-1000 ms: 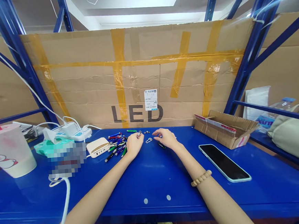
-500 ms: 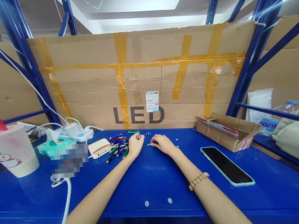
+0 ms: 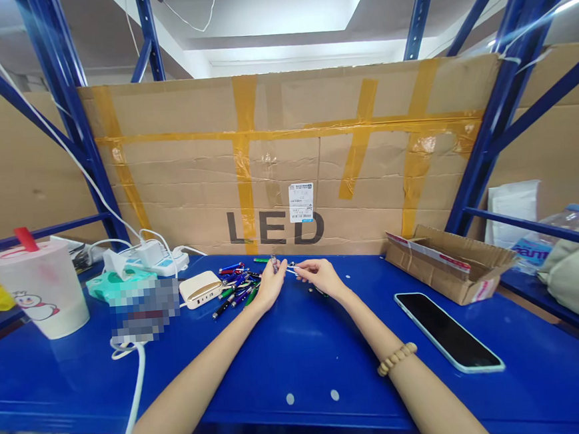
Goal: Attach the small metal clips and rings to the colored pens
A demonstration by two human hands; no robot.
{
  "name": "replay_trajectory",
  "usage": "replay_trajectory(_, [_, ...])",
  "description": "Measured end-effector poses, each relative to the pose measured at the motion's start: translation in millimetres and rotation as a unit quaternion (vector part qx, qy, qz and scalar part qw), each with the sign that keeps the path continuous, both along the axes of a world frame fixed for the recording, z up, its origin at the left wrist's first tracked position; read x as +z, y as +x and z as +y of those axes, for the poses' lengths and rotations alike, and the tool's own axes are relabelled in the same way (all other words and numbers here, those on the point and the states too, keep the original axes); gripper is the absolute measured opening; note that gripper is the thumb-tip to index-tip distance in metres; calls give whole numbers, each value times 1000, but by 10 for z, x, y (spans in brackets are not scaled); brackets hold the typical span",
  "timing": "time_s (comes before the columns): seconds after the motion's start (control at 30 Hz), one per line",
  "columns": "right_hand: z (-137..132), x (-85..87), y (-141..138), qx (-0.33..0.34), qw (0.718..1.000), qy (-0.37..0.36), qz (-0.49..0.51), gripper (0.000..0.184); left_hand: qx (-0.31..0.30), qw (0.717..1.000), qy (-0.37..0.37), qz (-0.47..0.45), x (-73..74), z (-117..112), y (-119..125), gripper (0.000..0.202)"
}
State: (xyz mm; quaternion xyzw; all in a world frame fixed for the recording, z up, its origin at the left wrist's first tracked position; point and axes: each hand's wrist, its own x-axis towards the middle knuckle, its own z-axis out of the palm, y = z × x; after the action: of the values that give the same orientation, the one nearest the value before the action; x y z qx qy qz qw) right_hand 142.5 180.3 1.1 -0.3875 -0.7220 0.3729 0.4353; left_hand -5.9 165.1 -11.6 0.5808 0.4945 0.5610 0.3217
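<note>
My left hand (image 3: 271, 286) is closed around a small shiny piece (image 3: 274, 262) that sticks up past its fingertips; its kind is too small to tell. Between the fingers of my right hand (image 3: 321, 276) is a thin white stick (image 3: 290, 269), pointing left at the left hand's fingertips. Left of the left hand lies a loose pile of blue, green, red and black pen-like tubes (image 3: 235, 289) with metal ends. A small dark object (image 3: 319, 291) shows partly under the right hand.
A cream-coloured box with ports (image 3: 201, 289), a lidded cup (image 3: 49, 289) and a power strip (image 3: 160, 262) with cables stand at left. On the right are a phone (image 3: 449, 331) and an open cardboard box (image 3: 444, 268). A big cardboard panel (image 3: 191, 184) rises behind.
My right hand has moved left with the thin stick, up to the left hand's fingertips. The small dark object now shows under it. The whole view has shifted slightly.
</note>
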Motion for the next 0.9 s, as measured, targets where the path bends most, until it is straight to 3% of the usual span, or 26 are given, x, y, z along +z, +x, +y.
replay_trajectory(0.17, [26,-10,8,16,1000,6,2,50,-56,998,17,-19,-17,19,16,24])
replay_trajectory(0.43, [-2,-17,23,16,989,106,-99,43,6,998,66,22,-30,61,-35,21])
replay_trajectory(0.57, [1,6,6,12,996,78,-36,49,-62,995,21,-75,7,21,15,23])
replay_trajectory(0.73, [-15,28,-65,33,998,-4,53,61,-155,961,-66,-220,52,-38,142,30])
replay_trajectory(0.9, [-22,21,-95,-7,996,63,54,41,-163,964,-81,-192,69,-53,154,25])
